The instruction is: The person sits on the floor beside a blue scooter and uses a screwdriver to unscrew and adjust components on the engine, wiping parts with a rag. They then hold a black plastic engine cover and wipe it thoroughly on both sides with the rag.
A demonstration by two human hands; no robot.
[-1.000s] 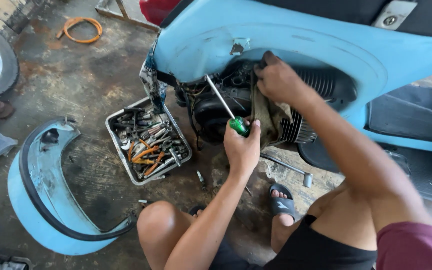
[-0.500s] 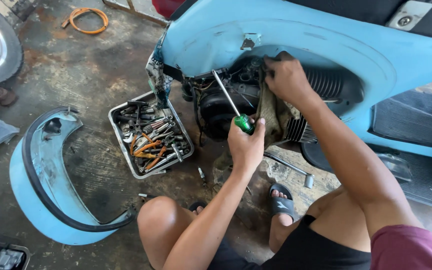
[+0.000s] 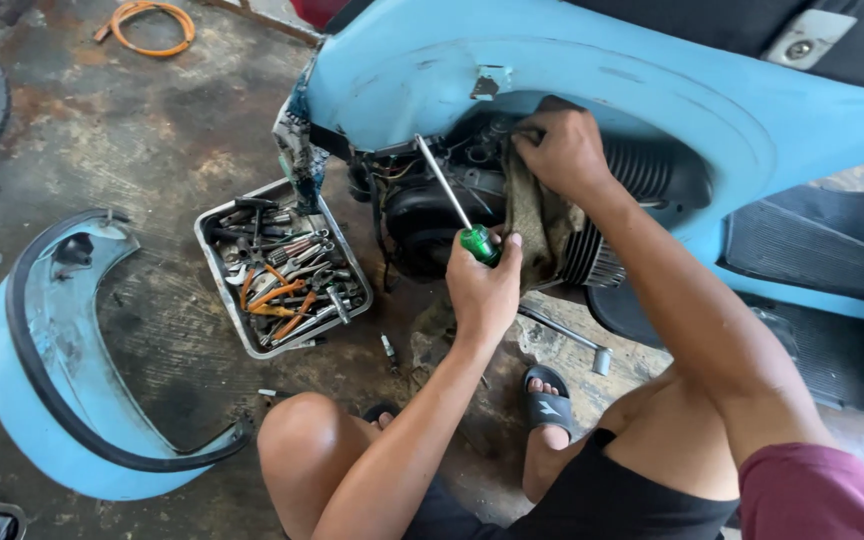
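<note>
A light blue scooter [image 3: 572, 70] stands in front of me with its side panel off and the black engine [image 3: 432, 215] exposed. My left hand [image 3: 484, 290] grips a screwdriver [image 3: 452, 205] with a green handle, its shaft pointing up and left into the engine. My right hand [image 3: 560, 152] reaches deep into the engine bay under the blue body, fingers closed on a part near a dirty rag [image 3: 537, 225] that hangs over the ribbed cylinder. What it grips is hidden.
A metal tray [image 3: 220, 290] of wrenches and pliers sits on the stained concrete floor left of the engine. The removed blue side panel [image 3: 32, 390] lies further left. A socket wrench [image 3: 567, 340] lies by my sandalled foot. An orange cord coil [image 3: 152, 22] lies at the top left.
The view has shifted slightly. My left hand with the screwdriver stays at the engine, and my right hand has pushed a little deeper into the bay.
</note>
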